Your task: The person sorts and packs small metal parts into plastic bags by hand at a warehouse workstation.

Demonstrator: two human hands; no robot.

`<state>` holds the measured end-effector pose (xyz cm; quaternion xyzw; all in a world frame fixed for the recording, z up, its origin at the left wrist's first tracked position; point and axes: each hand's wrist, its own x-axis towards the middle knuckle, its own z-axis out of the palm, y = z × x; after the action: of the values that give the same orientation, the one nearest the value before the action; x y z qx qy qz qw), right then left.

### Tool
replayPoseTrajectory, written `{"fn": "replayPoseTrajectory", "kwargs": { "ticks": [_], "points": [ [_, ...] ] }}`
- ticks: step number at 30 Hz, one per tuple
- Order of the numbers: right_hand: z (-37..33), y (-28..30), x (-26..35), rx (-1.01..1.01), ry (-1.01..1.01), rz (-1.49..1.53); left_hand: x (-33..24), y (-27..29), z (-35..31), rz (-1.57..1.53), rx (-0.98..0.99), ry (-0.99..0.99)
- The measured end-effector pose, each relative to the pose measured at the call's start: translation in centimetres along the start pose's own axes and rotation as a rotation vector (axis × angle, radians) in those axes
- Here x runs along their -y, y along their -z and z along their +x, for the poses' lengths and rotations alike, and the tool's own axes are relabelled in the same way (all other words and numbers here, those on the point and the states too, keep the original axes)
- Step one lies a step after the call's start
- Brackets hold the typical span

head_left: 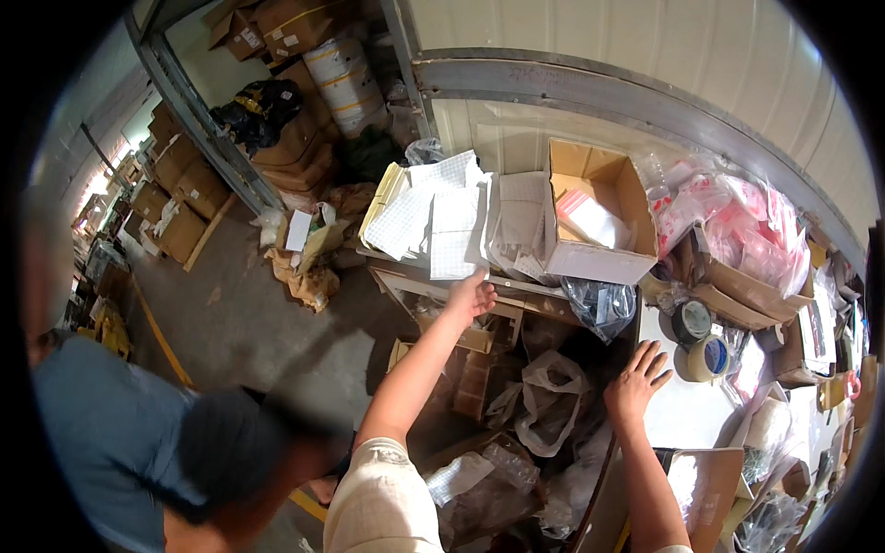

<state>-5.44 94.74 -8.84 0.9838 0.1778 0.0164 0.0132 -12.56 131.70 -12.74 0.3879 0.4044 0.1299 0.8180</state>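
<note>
My left hand (472,297) reaches to the lower corner of a white gridded paper sheet (458,241). Its fingers are loosely bent and apart; its fingertips overlap the corner, and no grip on the paper is plain. More gridded sheets (402,221) lie in a loose pile on the shelf top to the left. My right hand (634,382) rests with spread fingers at the left edge of the white table (666,417), holding nothing. Close to it are a roll of clear tan tape (709,358) and a dark tape roll (691,322).
An open cardboard box (604,269) beside the papers contains a white-and-pink stack. Pink-white plastic packets (737,226) heap up at the right. Plastic bags (550,392) fill the space below. At the left, a person in a blue shirt (111,433) is close by; cartons (175,235) stand behind.
</note>
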Motion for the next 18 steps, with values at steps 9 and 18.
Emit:
{"fn": "replayPoseTrajectory", "kwargs": {
  "ticks": [9,18],
  "points": [
    [0.0,-0.2,-0.2,-0.020,0.006,-0.005,0.4,0.4,-0.8,0.056,-0.027,-0.070],
    [0.0,-0.3,-0.1,-0.030,0.010,-0.002,-1.5,3.5,-0.8,-0.153,-0.112,-0.138]
  ]
}}
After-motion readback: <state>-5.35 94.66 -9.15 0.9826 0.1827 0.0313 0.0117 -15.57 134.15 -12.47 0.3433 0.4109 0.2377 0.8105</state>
